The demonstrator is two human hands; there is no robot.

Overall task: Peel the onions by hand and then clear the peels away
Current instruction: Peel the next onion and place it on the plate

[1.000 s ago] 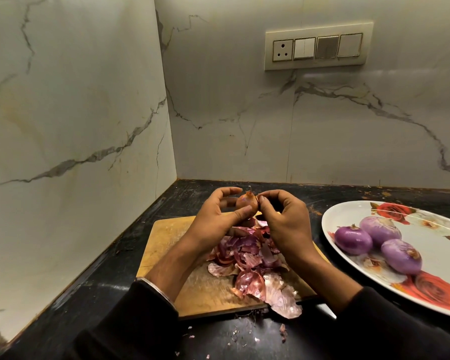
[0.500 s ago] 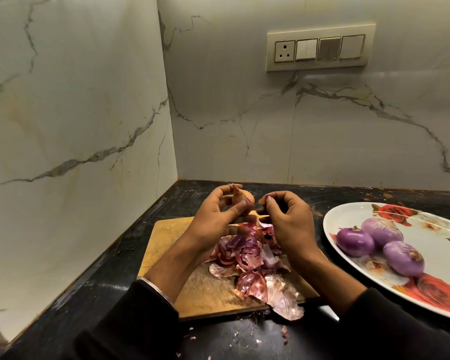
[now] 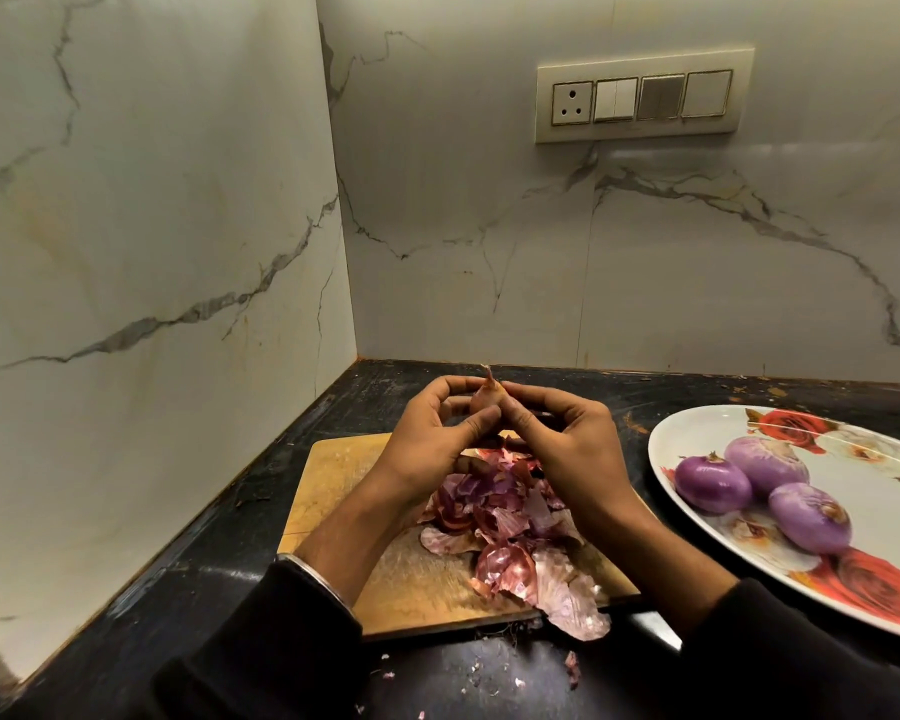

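A black desk (image 3: 188, 579) meets marble walls (image 3: 152, 200) in a corner. At 12 o'clock above the wooden board (image 3: 333, 475), left hand (image 3: 427, 444) and right hand (image 3: 572, 449) fingers curl around one unpeeled onion (image 3: 484, 394). Peels (image 3: 510, 532) heap on the board. Three peeled onions (image 3: 713, 483) lie on the plate (image 3: 879, 459) at 3 o'clock.

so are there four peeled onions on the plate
No, the plate holds three peeled onions, while a fourth unpeeled onion is held by both hands above the cutting board.
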